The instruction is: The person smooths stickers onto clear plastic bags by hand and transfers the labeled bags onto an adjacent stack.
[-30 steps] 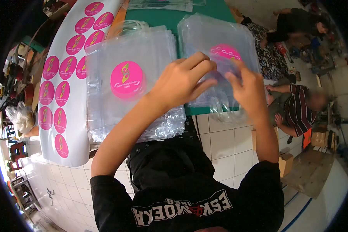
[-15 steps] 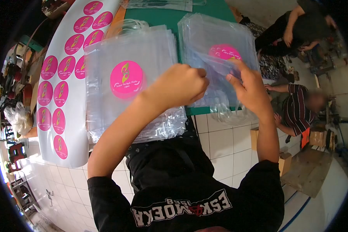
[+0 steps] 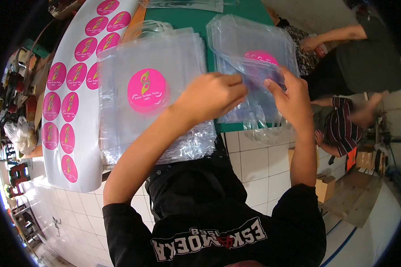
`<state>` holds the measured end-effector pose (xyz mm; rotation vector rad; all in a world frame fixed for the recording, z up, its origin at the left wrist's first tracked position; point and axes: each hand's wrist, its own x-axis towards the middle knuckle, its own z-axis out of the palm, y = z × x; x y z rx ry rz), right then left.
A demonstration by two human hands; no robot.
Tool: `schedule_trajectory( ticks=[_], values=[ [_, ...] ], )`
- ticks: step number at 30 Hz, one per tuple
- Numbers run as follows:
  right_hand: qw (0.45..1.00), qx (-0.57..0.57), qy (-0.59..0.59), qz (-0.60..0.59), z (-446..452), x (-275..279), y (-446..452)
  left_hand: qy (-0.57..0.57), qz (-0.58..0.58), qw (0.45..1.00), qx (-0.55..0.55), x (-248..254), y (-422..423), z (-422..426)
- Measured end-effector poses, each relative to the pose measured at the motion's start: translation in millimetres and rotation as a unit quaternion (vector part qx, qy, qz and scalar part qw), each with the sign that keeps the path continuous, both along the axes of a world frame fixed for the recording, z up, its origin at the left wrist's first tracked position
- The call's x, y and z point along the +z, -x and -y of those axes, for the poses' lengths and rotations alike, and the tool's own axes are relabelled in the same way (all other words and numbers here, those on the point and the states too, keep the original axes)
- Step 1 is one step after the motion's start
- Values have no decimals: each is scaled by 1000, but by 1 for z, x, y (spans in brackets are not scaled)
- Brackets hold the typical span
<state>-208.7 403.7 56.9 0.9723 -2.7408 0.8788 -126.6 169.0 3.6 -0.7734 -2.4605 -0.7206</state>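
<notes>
My left hand (image 3: 216,95) is closed in a fist between the two bag stacks; whatever its fingers grip is hidden. With thumb and forefinger, my right hand (image 3: 290,95) pinches the edge of a clear plastic bag (image 3: 249,66), whose top layer is lifted and folded over the right stack. A pink round sticker (image 3: 261,56) shows partly beneath that fold. The left stack of clear bags (image 3: 120,129) lies beside my left forearm, with a pink round sticker (image 3: 147,90) on its top bag.
A white sheet of pink round stickers (image 3: 87,133) hangs over the left edge of the green table (image 3: 187,20). A standing person (image 3: 365,55) and a seated person in a striped shirt (image 3: 343,124) are at the right. Cardboard boxes (image 3: 325,189) stand on the tiled floor.
The bag's lifted layer has been drawn further over the right stack's sticker. My left hand has closed and shifted slightly. The standing person has come nearer at the right.
</notes>
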Motion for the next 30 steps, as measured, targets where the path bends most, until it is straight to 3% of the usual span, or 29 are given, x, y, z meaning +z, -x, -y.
schedule_trajectory(
  ticks=[7,9,13,15,18,22,25,27,30],
  values=[
    [1000,15,4,-2,1,6,-1,53,104,992,-43,-18,6,-10],
    [999,22,26,17,2,9,-2,155,56,986,-32,-17,8,-14],
    [999,34,40,-9,5,4,1,206,-42,977,-34,-17,12,-16],
    [998,9,-53,14,9,9,-4,149,-149,978,-6,-14,16,-15],
    [995,88,-17,-47,12,5,-11,100,-201,974,7,-10,25,-15],
    [990,128,-46,-26,12,14,-19,66,-188,980,0,-9,27,-14],
    [991,82,-84,-57,16,7,-21,37,-163,986,-6,-10,25,-15],
    [995,33,-79,-49,12,-2,-11,-72,-176,981,30,-6,20,-19],
    [999,22,-6,-33,6,-1,-3,-79,-89,993,15,4,4,-13]
  ],
)
